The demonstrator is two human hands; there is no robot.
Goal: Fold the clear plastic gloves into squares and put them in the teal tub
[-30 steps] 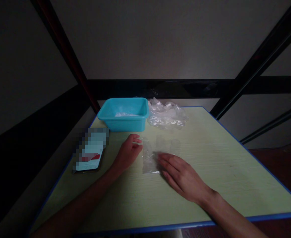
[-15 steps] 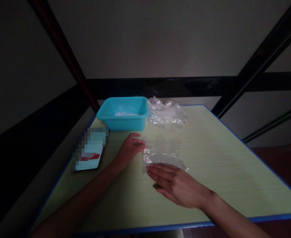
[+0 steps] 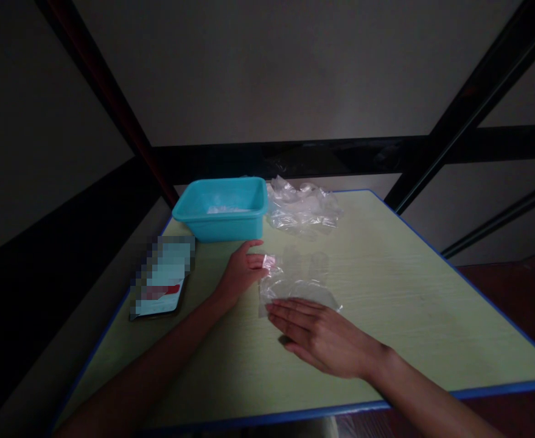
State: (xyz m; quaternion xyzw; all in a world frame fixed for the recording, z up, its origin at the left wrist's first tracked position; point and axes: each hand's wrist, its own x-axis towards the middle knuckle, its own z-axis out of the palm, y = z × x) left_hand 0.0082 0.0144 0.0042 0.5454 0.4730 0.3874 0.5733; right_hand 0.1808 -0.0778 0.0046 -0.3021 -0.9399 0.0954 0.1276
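Note:
A clear plastic glove (image 3: 297, 283) lies on the pale green table (image 3: 386, 292), partly folded over itself. My left hand (image 3: 242, 271) pinches the glove's left edge between thumb and fingers. Flat on the table just in front of the glove lies my right hand (image 3: 315, 334), fingers stretched out and together, their tips touching the glove's near edge.
A turquoise plastic tub (image 3: 224, 207) with something white inside stands at the table's far left. Beside it lies a heap of clear plastic gloves (image 3: 301, 207). A phone (image 3: 160, 277) rests at the left edge. Dark metal frame bars (image 3: 431, 152) rise behind the table.
My right hand slid back toward me off the glove and flattened on the table. The glove's right part unfolded outward, and my left hand closed on its left edge.

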